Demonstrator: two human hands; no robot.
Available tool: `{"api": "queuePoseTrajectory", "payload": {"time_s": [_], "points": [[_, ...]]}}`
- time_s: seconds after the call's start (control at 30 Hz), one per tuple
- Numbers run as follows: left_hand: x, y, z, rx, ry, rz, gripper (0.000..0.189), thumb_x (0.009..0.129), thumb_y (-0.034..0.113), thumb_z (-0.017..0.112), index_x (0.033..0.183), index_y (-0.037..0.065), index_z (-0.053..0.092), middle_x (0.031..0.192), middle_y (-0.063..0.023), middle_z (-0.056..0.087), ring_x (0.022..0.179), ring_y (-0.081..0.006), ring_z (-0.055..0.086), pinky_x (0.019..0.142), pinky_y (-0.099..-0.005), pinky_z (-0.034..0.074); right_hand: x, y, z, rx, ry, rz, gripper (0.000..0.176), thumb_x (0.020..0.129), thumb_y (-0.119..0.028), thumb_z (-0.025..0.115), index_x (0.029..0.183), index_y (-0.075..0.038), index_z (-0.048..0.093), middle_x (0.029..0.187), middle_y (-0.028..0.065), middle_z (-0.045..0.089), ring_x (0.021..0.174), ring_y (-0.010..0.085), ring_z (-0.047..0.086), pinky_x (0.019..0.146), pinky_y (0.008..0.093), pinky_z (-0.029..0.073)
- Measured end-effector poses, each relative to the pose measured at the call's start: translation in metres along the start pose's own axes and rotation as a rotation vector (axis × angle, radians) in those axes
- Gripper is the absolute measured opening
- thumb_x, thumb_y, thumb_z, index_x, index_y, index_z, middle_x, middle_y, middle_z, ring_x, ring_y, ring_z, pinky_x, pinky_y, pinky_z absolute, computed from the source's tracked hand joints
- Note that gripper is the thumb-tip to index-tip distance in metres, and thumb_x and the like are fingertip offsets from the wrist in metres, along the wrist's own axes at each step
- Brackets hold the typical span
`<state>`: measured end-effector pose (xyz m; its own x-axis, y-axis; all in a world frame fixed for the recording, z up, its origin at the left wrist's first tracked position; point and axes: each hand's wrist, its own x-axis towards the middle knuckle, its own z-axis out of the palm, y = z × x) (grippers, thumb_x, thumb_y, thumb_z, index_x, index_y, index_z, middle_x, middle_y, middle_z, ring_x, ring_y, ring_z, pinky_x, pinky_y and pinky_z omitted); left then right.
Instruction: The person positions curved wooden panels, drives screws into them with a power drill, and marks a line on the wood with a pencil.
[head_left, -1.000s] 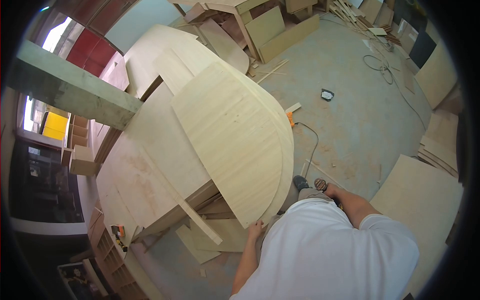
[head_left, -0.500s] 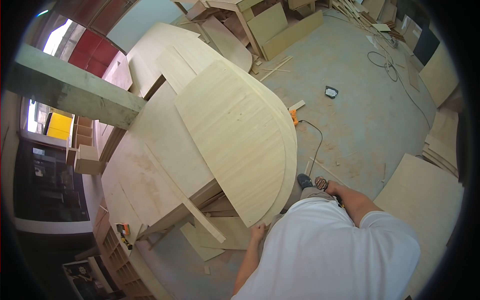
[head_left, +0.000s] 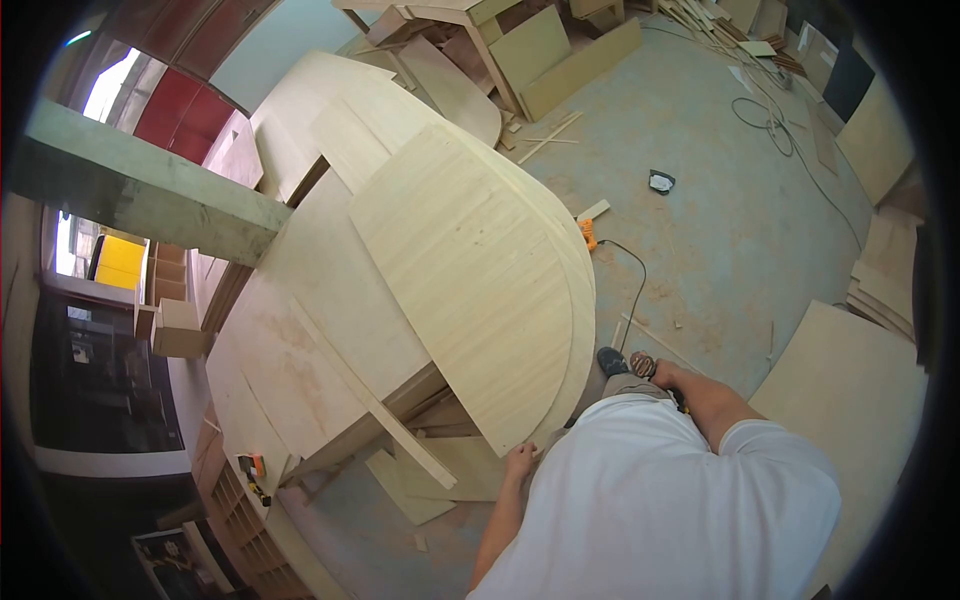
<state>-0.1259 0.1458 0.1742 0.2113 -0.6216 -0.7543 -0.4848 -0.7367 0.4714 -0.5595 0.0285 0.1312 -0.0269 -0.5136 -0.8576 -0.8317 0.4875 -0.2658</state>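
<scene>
A large plywood panel [head_left: 465, 260] with a curved edge lies on top of a similar curved sheet on the workbench. My left hand [head_left: 521, 460] is closed at the near corner of the panels, its fingers curled at the edge. My right hand [head_left: 664, 374] hangs low beside my hip, fingers closed. Something dark and yellow shows partly behind that forearm, too hidden to name. An orange corded power tool [head_left: 588, 235] sits against the curved edge, its cord running down to the floor near my shoe [head_left: 611, 361].
A long wood strip [head_left: 375, 400] lies across the bench and overhangs its edge. A concrete beam [head_left: 150, 185] stands at left. An orange and black tool [head_left: 254, 475] rests at lower left. Plywood sheets [head_left: 835, 420] lie at right. Offcuts, sawdust and a cable [head_left: 775, 125] are on the floor.
The view has shifted very slightly. My left hand stays at the panel corner and my right hand stays by my hip; the panels and tools look unmoved.
</scene>
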Motion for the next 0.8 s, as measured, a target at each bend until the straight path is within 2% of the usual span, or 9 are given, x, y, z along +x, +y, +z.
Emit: {"api": "queuePoseTrajectory", "payload": {"time_s": [0.3,0.53,0.8], "points": [[0.000,-0.004,0.001,-0.006,-0.007,-0.041,0.040,0.086,0.039,0.057,0.090,0.001,0.072,0.078,-0.0137,0.068,0.076,-0.0187,0.063,0.072,-0.0336,0.048,-0.003,0.002,0.004,0.034,0.055,-0.001,0.060,0.068,-0.031,0.071,0.112,0.008,0.060,0.116,0.0289,0.061,0.110,0.0383,0.060,0.093,0.0402,0.049],[0.005,-0.013,0.004,-0.030,-0.029,-0.027,0.041,0.085,0.040,0.059,0.089,0.002,0.072,0.077,-0.0139,0.068,0.074,-0.0185,0.062,0.069,-0.0336,0.049,0.004,0.006,0.006,0.044,-0.030,0.013,0.067,0.067,-0.033,0.072,0.118,0.007,0.057,0.118,0.0288,0.060,0.111,0.0375,0.059,0.093,0.0399,0.048],[0.008,-0.014,0.007,-0.033,-0.006,-0.018,0.042,0.084,0.040,0.059,0.090,0.001,0.073,0.077,-0.0135,0.069,0.072,-0.0189,0.063,0.069,-0.0343,0.049,0.004,0.008,0.010,0.025,0.025,0.013,0.064,0.068,-0.033,0.072,0.116,0.007,0.059,0.117,0.0292,0.060,0.110,0.0385,0.060,0.093,0.0403,0.049]]}}
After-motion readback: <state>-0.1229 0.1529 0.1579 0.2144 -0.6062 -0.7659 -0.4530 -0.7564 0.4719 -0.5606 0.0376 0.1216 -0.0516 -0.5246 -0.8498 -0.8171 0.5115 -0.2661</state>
